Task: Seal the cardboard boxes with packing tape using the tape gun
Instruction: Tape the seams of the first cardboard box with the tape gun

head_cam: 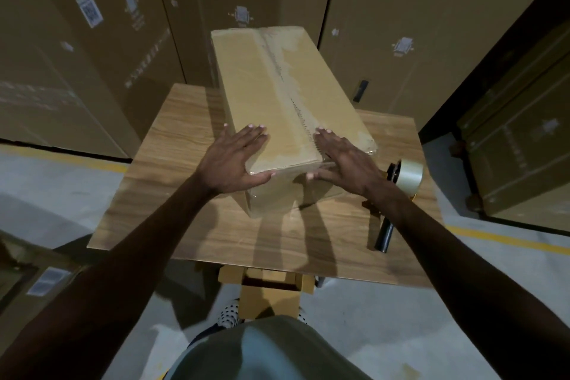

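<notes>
Your two hands lay flat on the near end of the box [290, 102], which sat lengthwise on the wooden counter [191, 213] with its far end reaching past the counter's back edge. The left hand [234, 160] pressed the near left part of the top with straight, spread fingers, the thumb running along the near top edge. The right hand [345, 160] lay on the near right part beside the centre seam, its fingers straight as well and its thumb down over the near edge. Neither grip was closed on anything; both were open palms on cardboard.

Clear tape ran along the seam from end to end, wrinkled and glossy in places, and it wrapped over the near edge onto the front face.

The tape gun [398, 191] lay on the counter to the right of the box, apart from it and just beside your right wrist. Its roll of clear tape faced away from you, and its black handle pointed toward the near edge. Your forearm hid part of its frame.

Tall cardboard cartons [401, 25] stood behind and to both sides of the counter, some bearing pale printed marks and labels. The floor [46, 182] was grey with yellow lines.
</notes>
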Demonstrator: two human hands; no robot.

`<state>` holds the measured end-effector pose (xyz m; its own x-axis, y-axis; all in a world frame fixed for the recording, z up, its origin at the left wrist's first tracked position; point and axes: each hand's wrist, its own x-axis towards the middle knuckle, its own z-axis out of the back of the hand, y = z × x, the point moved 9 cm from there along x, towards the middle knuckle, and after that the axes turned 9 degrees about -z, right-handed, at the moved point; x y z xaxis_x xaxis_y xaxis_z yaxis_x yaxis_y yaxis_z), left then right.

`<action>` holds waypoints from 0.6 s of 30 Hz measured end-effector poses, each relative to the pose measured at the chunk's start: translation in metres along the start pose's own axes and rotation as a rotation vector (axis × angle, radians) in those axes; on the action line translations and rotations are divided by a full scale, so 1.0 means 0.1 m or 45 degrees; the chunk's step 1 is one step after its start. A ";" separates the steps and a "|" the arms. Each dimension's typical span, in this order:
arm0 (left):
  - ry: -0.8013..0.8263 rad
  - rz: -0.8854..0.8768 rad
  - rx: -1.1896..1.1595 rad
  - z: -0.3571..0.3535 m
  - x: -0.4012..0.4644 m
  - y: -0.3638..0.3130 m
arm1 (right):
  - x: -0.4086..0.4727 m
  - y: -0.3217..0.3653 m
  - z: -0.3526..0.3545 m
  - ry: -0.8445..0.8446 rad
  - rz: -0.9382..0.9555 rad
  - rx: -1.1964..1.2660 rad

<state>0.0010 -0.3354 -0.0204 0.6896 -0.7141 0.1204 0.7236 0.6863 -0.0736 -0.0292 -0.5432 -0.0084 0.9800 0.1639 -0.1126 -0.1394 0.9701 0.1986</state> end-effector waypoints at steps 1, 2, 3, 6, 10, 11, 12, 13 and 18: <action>-0.004 0.004 0.008 0.03 0.03 -0.05 | 0.02 -0.06 0.05 -0.023 -0.045 0.065; 0.004 0.016 0.003 0.04 0.09 -0.12 | 0.04 -0.13 0.09 -0.053 -0.098 0.113; 0.017 0.047 -0.019 0.03 0.15 -0.20 | 0.05 -0.18 0.12 -0.063 -0.146 0.132; 0.044 0.219 -0.084 -0.06 0.32 -0.37 | 0.05 -0.21 0.09 -0.025 -0.181 0.116; 0.106 0.181 0.099 -0.12 0.32 -0.39 | -0.01 -0.15 0.04 -0.038 -0.093 -0.019; 0.123 0.146 0.105 -0.13 0.31 -0.36 | -0.02 -0.12 0.01 -0.032 -0.076 -0.067; 0.128 0.109 0.111 -0.13 0.30 -0.33 | -0.03 -0.08 -0.02 -0.028 -0.067 -0.104; 0.118 0.073 0.130 -0.12 0.29 -0.28 | -0.04 -0.05 -0.04 -0.027 -0.067 -0.131; 0.121 0.005 0.070 -0.05 0.24 -0.05 | -0.05 -0.08 0.02 0.028 -0.050 -0.043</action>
<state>0.0144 -0.3564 -0.0223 0.6940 -0.7195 0.0260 0.7200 0.6937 -0.0192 -0.0322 -0.5520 -0.0078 0.9815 0.1295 -0.1410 -0.1063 0.9813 0.1607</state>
